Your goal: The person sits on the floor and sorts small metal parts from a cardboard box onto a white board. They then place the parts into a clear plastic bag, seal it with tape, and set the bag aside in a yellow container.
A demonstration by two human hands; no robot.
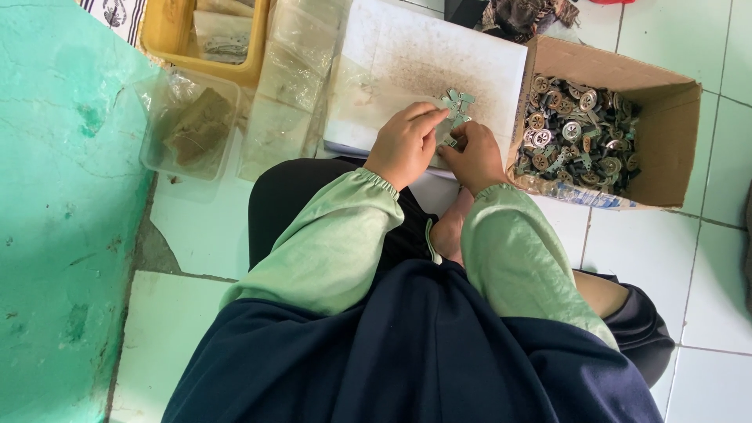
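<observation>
Hands around flat, notched grey metal pieces, dusty white board beneath.

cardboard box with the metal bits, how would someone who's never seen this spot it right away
Start at the white tiled floor on the person's right side. Just beyond the right hand sits an open brown cardboard box, flaps up. Unlike the yellow tray and clear plastic tub on the far left, it is heaped with small round and flat metal parts.

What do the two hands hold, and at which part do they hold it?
Both hands, left hand and right hand, hold small flat metal pieces by their lower ends.
</observation>
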